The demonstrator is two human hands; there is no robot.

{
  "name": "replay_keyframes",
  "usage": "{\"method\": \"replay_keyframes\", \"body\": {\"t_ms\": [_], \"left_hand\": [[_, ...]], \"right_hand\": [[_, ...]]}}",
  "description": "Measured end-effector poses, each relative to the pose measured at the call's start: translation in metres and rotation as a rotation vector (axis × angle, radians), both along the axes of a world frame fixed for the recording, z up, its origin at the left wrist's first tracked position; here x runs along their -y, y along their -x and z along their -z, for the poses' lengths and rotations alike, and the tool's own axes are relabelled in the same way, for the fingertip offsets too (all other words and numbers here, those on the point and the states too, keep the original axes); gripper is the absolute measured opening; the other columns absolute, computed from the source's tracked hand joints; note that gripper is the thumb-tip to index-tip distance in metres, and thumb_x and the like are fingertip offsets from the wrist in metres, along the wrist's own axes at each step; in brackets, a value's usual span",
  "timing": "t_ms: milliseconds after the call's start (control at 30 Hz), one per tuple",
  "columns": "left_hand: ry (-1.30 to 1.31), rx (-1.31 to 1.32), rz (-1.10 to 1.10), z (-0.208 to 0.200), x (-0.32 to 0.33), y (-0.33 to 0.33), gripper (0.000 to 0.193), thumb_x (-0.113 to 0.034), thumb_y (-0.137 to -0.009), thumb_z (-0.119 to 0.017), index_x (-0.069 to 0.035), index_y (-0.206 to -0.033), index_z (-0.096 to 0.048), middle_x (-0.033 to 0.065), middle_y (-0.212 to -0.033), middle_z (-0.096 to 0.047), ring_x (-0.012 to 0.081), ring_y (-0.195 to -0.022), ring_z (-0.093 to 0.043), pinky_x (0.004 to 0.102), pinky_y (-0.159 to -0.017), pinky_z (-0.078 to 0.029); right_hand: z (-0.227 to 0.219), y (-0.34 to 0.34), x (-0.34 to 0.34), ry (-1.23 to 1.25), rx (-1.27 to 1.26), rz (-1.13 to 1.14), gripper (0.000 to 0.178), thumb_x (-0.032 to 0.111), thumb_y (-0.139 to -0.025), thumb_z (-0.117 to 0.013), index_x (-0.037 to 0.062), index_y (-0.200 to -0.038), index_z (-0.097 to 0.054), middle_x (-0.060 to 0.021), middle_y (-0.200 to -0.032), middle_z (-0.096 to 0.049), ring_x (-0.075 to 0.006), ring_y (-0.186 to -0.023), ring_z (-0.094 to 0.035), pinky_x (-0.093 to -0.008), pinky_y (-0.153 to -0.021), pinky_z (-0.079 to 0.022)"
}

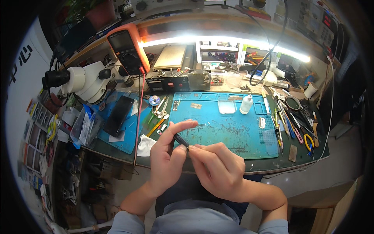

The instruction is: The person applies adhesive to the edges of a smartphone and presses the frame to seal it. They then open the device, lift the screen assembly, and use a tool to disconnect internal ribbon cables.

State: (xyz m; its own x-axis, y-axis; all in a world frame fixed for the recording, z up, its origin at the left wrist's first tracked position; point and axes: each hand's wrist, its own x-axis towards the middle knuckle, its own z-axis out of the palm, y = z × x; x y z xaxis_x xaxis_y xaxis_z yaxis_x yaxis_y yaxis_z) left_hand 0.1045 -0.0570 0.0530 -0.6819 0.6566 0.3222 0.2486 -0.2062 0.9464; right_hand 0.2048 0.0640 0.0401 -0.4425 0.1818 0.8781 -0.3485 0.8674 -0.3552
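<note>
Pinching a slim black tool (180, 140) in both hands' fingers, axis upper-left to lower-right.

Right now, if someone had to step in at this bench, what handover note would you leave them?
Left hand: pinches a small dark slender part between thumb and fingers, above the bench's near edge.
Right hand: fingertips meet the same part at its near end.
Around: blue work mat just beyond the hands, its middle bare; black phone on the left; microscope and orange multimeter further left; white squeeze bottle and hand tools on the right.
Done or left: cannot be judged from this view; the part is too small to identify.
</note>
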Motion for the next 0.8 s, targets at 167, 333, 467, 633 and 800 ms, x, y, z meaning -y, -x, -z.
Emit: {"method": "replay_keyframes", "body": {"t_ms": [167, 333, 467, 633, 800], "left_hand": [[0.062, 0.104, 0.063, -0.007, -0.003, 0.021, 0.05, 0.003, -0.088, -0.044, 0.007, -0.136, -0.059, 0.0142, -0.138, -0.063, 0.012, -0.123, -0.058, 0.0254, -0.103, -0.046], [0.077, 0.17, 0.126, -0.017, -0.013, 0.038, 0.048, -0.001, -0.089, -0.045, 0.007, -0.133, -0.061, 0.0153, -0.138, -0.064, 0.012, -0.115, -0.059, 0.0279, -0.103, -0.046], [0.179, 0.186, 0.241, -0.024, -0.026, 0.052, 0.049, -0.003, -0.089, -0.046, 0.007, -0.134, -0.061, 0.0129, -0.135, -0.064, 0.0147, -0.116, -0.059, 0.0288, -0.106, -0.044], [0.281, 0.205, 0.325, -0.032, -0.032, 0.062, 0.056, 0.001, -0.085, -0.042, 0.009, -0.139, -0.054, 0.0189, -0.145, -0.057, 0.0254, -0.143, -0.047, 0.0368, -0.12, -0.036], [0.263, 0.066, 0.377, -0.024, -0.013, 0.06, 0.055, -0.007, -0.092, -0.049, 0.004, -0.145, -0.051, 0.014, -0.143, -0.056, 0.021, -0.134, -0.051, 0.033, -0.115, -0.038]], "right_hand": [[0.001, 0.006, -0.003, -0.069, -0.135, 0.094, 0.028, -0.002, -0.08, -0.076, 0.0005, -0.108, -0.073, -0.0081, -0.081, -0.066, -0.0214, -0.067, -0.068, -0.0314, -0.052, -0.053], [0.011, 0.002, -0.049, 0.083, 0.223, 0.245, 0.028, 0.003, -0.085, -0.073, 0.0076, -0.112, -0.07, -0.0074, -0.086, -0.066, -0.0263, -0.074, -0.067, -0.0376, -0.06, -0.053], [0.061, -0.006, -0.099, 0.06, 0.609, 0.404, 0.026, 0.01, -0.088, -0.073, 0.0079, -0.114, -0.069, -0.0086, -0.09, -0.068, -0.0267, -0.078, -0.067, -0.0382, -0.068, -0.053], [0.036, -0.012, -0.095, -0.213, 0.507, 0.44, 0.039, 0.019, -0.086, -0.08, 0.0072, -0.121, -0.068, -0.0089, -0.113, -0.069, -0.0237, -0.089, -0.068, -0.0372, -0.077, -0.053], [-0.004, 0.002, -0.067, 0.542, 0.715, -0.315, 0.042, 0.036, -0.101, -0.066, 0.0024, -0.126, -0.064, -0.0101, -0.104, -0.072, -0.0169, -0.082, -0.071, -0.0308, -0.069, -0.057]]}}
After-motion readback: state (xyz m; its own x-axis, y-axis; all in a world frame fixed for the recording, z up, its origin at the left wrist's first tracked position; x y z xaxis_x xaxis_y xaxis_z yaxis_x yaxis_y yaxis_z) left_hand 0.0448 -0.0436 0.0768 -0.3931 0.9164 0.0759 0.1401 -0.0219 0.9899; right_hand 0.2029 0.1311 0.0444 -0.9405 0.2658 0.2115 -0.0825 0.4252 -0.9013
